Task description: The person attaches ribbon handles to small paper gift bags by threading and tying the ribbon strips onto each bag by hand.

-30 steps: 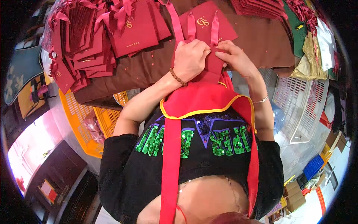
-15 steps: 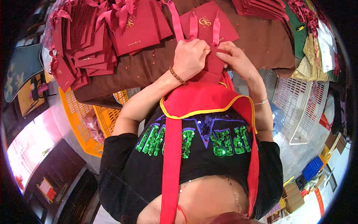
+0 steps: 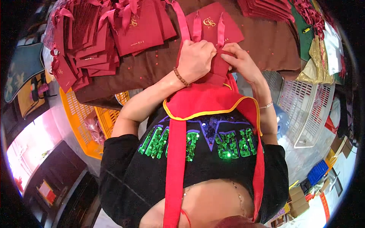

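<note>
A dark red paper gift bag [image 3: 232,30] with a gold emblem lies on the brown-covered table, its near part under my hands. My left hand [image 3: 195,60], with a beaded bracelet, is closed in a fist at the bag's near edge. A long pink ribbon [image 3: 180,21] runs down into it. My right hand [image 3: 243,62] pinches with thumb and forefinger beside it, at the lower end of a short ribbon loop [image 3: 221,32]; its fingertips partly hide what they grip. Another ribbon loop [image 3: 197,28] lies on the bag just beyond my left hand.
Many red gift bags with ribbons [image 3: 138,30] crowd the left of the brown cloth [image 3: 273,53]. Another stack of bags [image 3: 266,8] lies at the far right. Below the table stand an orange crate [image 3: 78,121] and a white crate [image 3: 304,114]. My red apron [image 3: 205,99] hangs against the table edge.
Both hands stay at the same spot on the bag, with only a slight shift. My left forearm and elbow move a little outward to the left.
</note>
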{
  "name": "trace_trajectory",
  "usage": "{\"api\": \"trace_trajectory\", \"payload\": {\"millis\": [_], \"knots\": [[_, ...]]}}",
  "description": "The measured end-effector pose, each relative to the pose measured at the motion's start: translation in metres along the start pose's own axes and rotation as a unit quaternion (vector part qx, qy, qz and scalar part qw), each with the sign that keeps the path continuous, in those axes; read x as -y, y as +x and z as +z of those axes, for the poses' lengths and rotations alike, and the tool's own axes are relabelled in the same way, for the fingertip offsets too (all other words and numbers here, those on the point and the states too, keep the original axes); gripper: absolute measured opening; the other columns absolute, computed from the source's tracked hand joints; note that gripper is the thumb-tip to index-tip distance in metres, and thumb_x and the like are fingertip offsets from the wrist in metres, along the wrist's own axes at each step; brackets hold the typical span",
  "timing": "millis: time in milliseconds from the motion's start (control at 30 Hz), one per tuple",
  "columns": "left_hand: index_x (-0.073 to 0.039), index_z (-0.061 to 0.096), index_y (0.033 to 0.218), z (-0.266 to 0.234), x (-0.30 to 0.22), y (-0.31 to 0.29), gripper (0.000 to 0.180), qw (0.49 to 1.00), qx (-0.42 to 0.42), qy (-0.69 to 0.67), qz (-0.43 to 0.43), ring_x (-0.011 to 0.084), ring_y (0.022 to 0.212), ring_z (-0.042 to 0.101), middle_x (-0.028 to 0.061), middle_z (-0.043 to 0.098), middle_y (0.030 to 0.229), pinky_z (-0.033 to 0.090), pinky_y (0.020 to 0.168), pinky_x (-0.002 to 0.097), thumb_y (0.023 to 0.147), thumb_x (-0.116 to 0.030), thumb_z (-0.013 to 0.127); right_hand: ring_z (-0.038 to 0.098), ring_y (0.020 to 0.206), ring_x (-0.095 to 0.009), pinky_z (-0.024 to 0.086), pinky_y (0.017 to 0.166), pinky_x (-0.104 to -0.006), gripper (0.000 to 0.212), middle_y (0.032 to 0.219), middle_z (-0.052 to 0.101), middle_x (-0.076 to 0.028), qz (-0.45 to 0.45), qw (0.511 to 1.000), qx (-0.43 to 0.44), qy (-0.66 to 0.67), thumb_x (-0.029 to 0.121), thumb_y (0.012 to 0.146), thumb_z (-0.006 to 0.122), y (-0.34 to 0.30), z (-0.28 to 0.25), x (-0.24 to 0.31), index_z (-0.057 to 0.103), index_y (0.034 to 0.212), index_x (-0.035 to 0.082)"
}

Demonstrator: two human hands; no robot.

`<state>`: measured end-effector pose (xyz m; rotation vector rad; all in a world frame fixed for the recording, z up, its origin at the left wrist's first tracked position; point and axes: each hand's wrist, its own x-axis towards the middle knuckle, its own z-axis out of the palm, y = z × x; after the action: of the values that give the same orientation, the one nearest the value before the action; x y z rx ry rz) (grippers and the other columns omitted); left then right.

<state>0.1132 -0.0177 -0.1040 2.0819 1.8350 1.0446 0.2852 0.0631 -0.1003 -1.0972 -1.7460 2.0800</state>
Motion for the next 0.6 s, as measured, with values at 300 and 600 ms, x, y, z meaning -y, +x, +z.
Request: {"api": "trace_trajectory", "payload": {"millis": [300,600], "knots": [[-0.011,0.059,0.077,0.005,0.002,-0.005,0.004,1.000,0.001,-0.014,-0.004,0.0222,0.067,0.057,0.0036,0.060,0.073,0.036,0.063,0.0343,0.077,-0.014,0.062,0.054,0.063,-0.011,0.046,0.058,-0.0226,0.030,0.112,0.045,-0.005,0.002,1.000,-0.010,-0.013,0.013,0.084,0.058,-0.003,0.003,0.008,0.057,0.110,-0.003],[-0.011,0.049,0.068,0.011,-0.005,-0.003,0.004,0.984,-0.047,0.122,0.124,0.0181,0.060,0.051,0.0031,0.047,0.065,0.033,0.063,0.0359,0.070,-0.013,0.051,0.058,0.066,-0.014,0.048,0.053,-0.0241,0.028,0.108,0.046,-0.009,0.007,0.997,-0.027,-0.066,0.014,0.083,0.059,-0.002,0.004,0.011,0.057,0.103,-0.006]]}}
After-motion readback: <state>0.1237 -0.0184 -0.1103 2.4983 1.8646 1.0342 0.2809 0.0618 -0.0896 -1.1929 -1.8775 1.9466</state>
